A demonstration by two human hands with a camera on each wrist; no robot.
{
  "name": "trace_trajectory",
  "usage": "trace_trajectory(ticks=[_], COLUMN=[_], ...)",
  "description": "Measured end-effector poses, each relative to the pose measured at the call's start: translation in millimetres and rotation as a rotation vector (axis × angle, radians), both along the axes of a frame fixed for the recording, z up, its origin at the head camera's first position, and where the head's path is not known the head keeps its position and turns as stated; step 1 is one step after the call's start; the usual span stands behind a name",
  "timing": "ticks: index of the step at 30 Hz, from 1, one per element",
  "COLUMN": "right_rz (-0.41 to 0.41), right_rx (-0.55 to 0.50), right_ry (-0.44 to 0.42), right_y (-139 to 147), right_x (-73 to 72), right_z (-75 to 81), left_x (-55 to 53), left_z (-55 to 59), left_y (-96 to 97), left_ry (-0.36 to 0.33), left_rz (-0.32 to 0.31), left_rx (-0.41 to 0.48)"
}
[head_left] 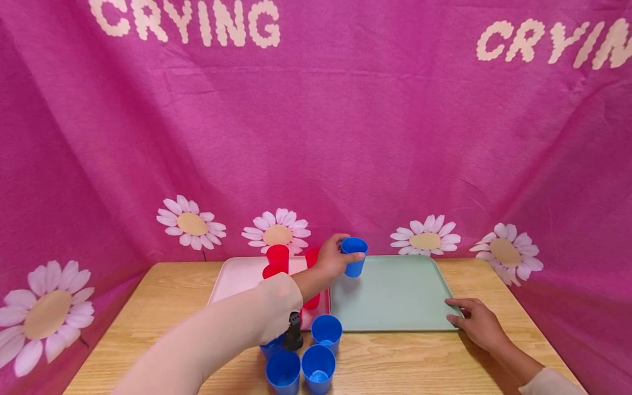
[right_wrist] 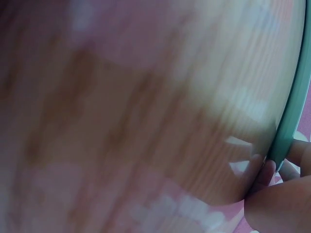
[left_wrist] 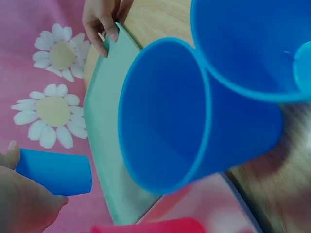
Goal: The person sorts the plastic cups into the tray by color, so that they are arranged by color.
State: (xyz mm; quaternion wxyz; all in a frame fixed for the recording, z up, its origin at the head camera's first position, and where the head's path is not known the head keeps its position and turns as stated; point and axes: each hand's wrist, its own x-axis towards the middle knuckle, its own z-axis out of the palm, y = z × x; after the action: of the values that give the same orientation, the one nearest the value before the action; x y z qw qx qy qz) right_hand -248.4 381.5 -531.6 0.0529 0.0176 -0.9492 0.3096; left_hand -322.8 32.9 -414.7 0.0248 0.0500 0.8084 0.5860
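Observation:
A blue plastic cup (head_left: pixel 356 267) is held upright in my left hand (head_left: pixel 329 260), thumb on one side and fingers around the other. It is raised above the left part of the pale green tray (head_left: pixel 400 299). My right hand (head_left: pixel 478 325) grips the tray's right edge near its front corner; in the right wrist view its fingers (right_wrist: pixel 296 153) lie on both sides of the green rim. Several blue cups, one of them a cup (head_left: pixel 327 332) just before the trays, stand with open tops up; my left sleeve partly hides this group.
A pink tray (head_left: pixel 237 277) adjoins the green one on the left. Red cups (head_left: pixel 278 253) stand on it, partly hidden by my left arm. The wooden table (head_left: pixel 395 362) meets a magenta cloth (head_left: pixel 345 137) printed with daisies behind the trays.

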Motion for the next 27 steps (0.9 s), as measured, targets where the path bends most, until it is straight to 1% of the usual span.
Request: trace_trajectory(ticks=[5, 10, 17, 21, 27], right_rz=[0.005, 0.003, -0.004, -0.004, -0.007], right_rx=[-0.002, -0.001, -0.004, -0.007, -0.006], right_ry=[0.008, 0.014, 0.009, 0.004, 0.0], right_y=[0, 0, -1, -2, -2], right_x=[0.1, -0.3, 0.1, 1.1, 1.8], right_z=[-0.5, -2.6, -1.8, 0.0, 2.5], left_x=[-6.7, -13.0, -15.0, -16.2, -17.5], left_z=[-13.3, -24.6, -31.3, -36.0, -38.6], left_y=[18.7, 29.4, 33.6, 33.5, 32.4], left_ry=[-0.014, -0.038, -0.063, -0.094, -0.096], left_rz=[0.052, 0.079, 0.088, 0.093, 0.078], left_rx=[-0.082, -0.143, -0.246, -0.261, -0.244])
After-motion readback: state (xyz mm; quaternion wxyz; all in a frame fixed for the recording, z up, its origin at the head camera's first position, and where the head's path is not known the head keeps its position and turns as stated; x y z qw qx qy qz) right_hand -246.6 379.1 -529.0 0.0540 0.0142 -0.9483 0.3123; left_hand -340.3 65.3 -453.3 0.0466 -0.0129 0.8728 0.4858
